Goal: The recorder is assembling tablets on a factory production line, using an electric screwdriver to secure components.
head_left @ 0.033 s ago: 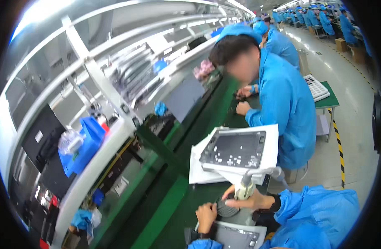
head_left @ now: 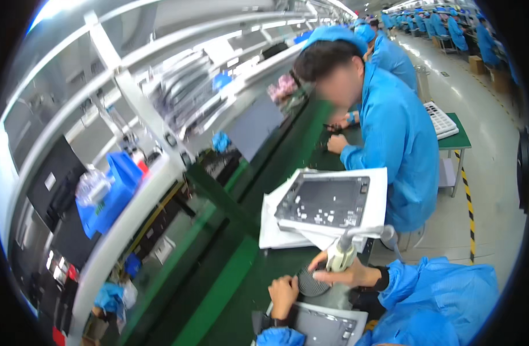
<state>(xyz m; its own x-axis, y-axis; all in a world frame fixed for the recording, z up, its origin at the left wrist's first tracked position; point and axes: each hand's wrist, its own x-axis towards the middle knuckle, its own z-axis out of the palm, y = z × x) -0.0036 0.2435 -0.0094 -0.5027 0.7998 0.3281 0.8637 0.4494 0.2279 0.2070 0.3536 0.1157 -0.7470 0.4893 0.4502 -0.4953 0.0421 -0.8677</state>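
Note:
My right hand (head_left: pixel 357 275) is closed around a cream pistol-shaped tool (head_left: pixel 341 258) with a grey hose-like piece at its top. Beneath its fingers is a round dark ribbed disc (head_left: pixel 312 284); whether it belongs to the tool, I cannot tell. My left hand (head_left: pixel 283 293) has its fingers curled at the left edge of that disc, and what they pinch, if anything, is hidden. Just below both hands lies a dark flat panel with a pale rim (head_left: pixel 328 326), partly cut off by the lower edge of the view.
Beyond my hands, a dark panel with small white pieces (head_left: pixel 325 203) rests on white sheets (head_left: pixel 270 233). A co-worker in blue (head_left: pixel 394 144) sits past it at the green bench (head_left: pixel 230 291). Left stands a white frame (head_left: pixel 143 109) with a blue bin (head_left: pixel 111 193). A white tray (head_left: pixel 440 121) is at right.

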